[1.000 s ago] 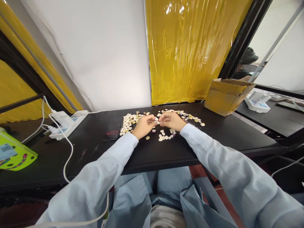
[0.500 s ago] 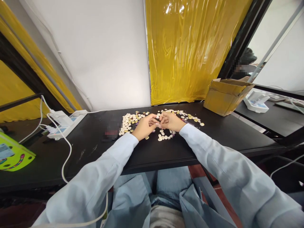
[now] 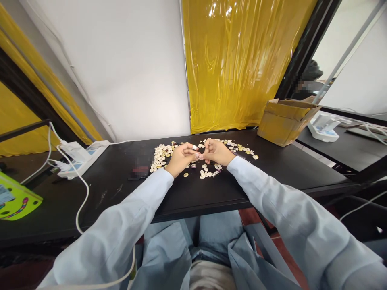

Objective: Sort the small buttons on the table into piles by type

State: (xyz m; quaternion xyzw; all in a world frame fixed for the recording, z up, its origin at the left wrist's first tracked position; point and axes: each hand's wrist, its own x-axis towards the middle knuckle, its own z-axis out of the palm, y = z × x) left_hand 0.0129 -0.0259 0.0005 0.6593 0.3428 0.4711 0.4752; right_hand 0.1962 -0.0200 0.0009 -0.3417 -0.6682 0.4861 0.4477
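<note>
Many small cream oval pieces with holes (image 3: pixel 157 158) lie spread on the black table (image 3: pixel 193 195). Above them my left hand (image 3: pixel 180 159) and my right hand (image 3: pixel 218 152) meet fingertip to fingertip. Both hands are closed in a pinch; what they hold between them is too small to make out. White wrapping shows on a left fingertip. Just below my right hand, a short curved row of pieces (image 3: pixel 210 174) rests on the table, with a single yellowish piece (image 3: pixel 186 175) to its left.
A cardboard box (image 3: pixel 281 124) stands at the back right. At the left are a white power strip (image 3: pixel 72 172) with cables and a bright green container (image 3: pixel 18 199). A dark object (image 3: pixel 140 167) lies left of the pieces. Behind the box, a person's dark hair (image 3: pixel 313 71) shows.
The fingertips of both hands have come closer together, and the right fingers have shifted slightly. The whole view has moved a little, with the table items sitting slightly further left.
</note>
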